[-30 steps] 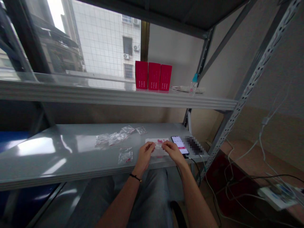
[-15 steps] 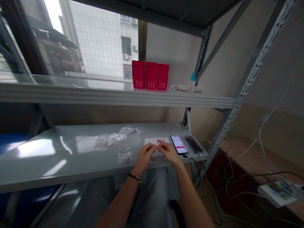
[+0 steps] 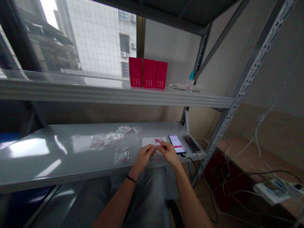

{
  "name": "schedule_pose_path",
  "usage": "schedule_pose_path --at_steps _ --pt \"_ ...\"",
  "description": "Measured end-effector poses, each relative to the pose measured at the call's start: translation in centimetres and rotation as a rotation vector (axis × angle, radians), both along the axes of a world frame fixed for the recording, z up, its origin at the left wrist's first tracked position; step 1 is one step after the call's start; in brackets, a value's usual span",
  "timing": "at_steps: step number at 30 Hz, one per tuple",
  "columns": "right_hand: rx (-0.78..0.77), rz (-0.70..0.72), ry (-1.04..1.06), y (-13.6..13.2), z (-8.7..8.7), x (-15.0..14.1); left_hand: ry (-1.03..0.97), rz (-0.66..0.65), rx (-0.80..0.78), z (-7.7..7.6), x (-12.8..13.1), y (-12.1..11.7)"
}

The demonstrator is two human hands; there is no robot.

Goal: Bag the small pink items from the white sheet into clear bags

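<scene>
My left hand (image 3: 144,155) and my right hand (image 3: 168,152) meet fingertip to fingertip above a white sheet of paper (image 3: 147,142) near the shelf's front edge. Both are closed in a pinch; whatever lies between the fingers is too small to make out. Several small red pieces (image 3: 157,140) lie on the paper just beyond my fingers. To the left of my left hand is a clear plastic bag (image 3: 121,155) with a few red bits at its lower corner. More clear bags (image 3: 110,138) are heaped farther back and left.
A lit phone (image 3: 176,143) with a cable lies right of the paper, beside a blurred-out dark object (image 3: 192,144). On the upper shelf stand three red boxes (image 3: 149,73), a blue-capped bottle (image 3: 190,81) and a folded cloth (image 3: 196,88). White cables (image 3: 257,126) hang at the right.
The whole view has shifted slightly, so things sit a little farther left. My hands stay together over the paper, the fingertips moving only slightly.
</scene>
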State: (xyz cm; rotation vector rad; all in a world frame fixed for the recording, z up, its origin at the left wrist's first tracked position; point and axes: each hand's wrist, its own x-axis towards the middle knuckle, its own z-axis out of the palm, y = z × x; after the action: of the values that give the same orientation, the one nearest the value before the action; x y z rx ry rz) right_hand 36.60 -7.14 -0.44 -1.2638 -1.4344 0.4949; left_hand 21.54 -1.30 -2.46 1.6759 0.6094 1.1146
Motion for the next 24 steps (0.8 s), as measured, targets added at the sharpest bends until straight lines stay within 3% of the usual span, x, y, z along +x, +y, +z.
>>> schedule_pose_path --at_steps 7,12,15,18,21,24 --pt "0.033 -0.147 -0.088 -0.4 -1.3 2.4 0.068 -0.014 0.0 0.3 -0.2 -0.5" --pt "0.076 -0.287 -0.142 -3.2 -0.8 9.3 0.09 0.015 -0.003 3.4 -1.9 -1.1" --pt "0.089 -0.524 -0.251 -5.4 -1.2 14.8 0.1 0.057 -0.003 6.2 -4.9 -0.9" --pt "0.042 -0.553 -0.321 -6.7 -2.5 18.9 0.175 0.118 0.049 7.7 -9.0 0.2" --pt "0.024 -0.528 -0.352 -6.7 -4.1 20.7 0.228 0.218 0.027 7.3 -13.3 2.1" --pt "0.013 -0.449 -0.381 -6.1 -5.0 20.8 0.235 0.294 -0.077 5.5 -16.7 3.9"
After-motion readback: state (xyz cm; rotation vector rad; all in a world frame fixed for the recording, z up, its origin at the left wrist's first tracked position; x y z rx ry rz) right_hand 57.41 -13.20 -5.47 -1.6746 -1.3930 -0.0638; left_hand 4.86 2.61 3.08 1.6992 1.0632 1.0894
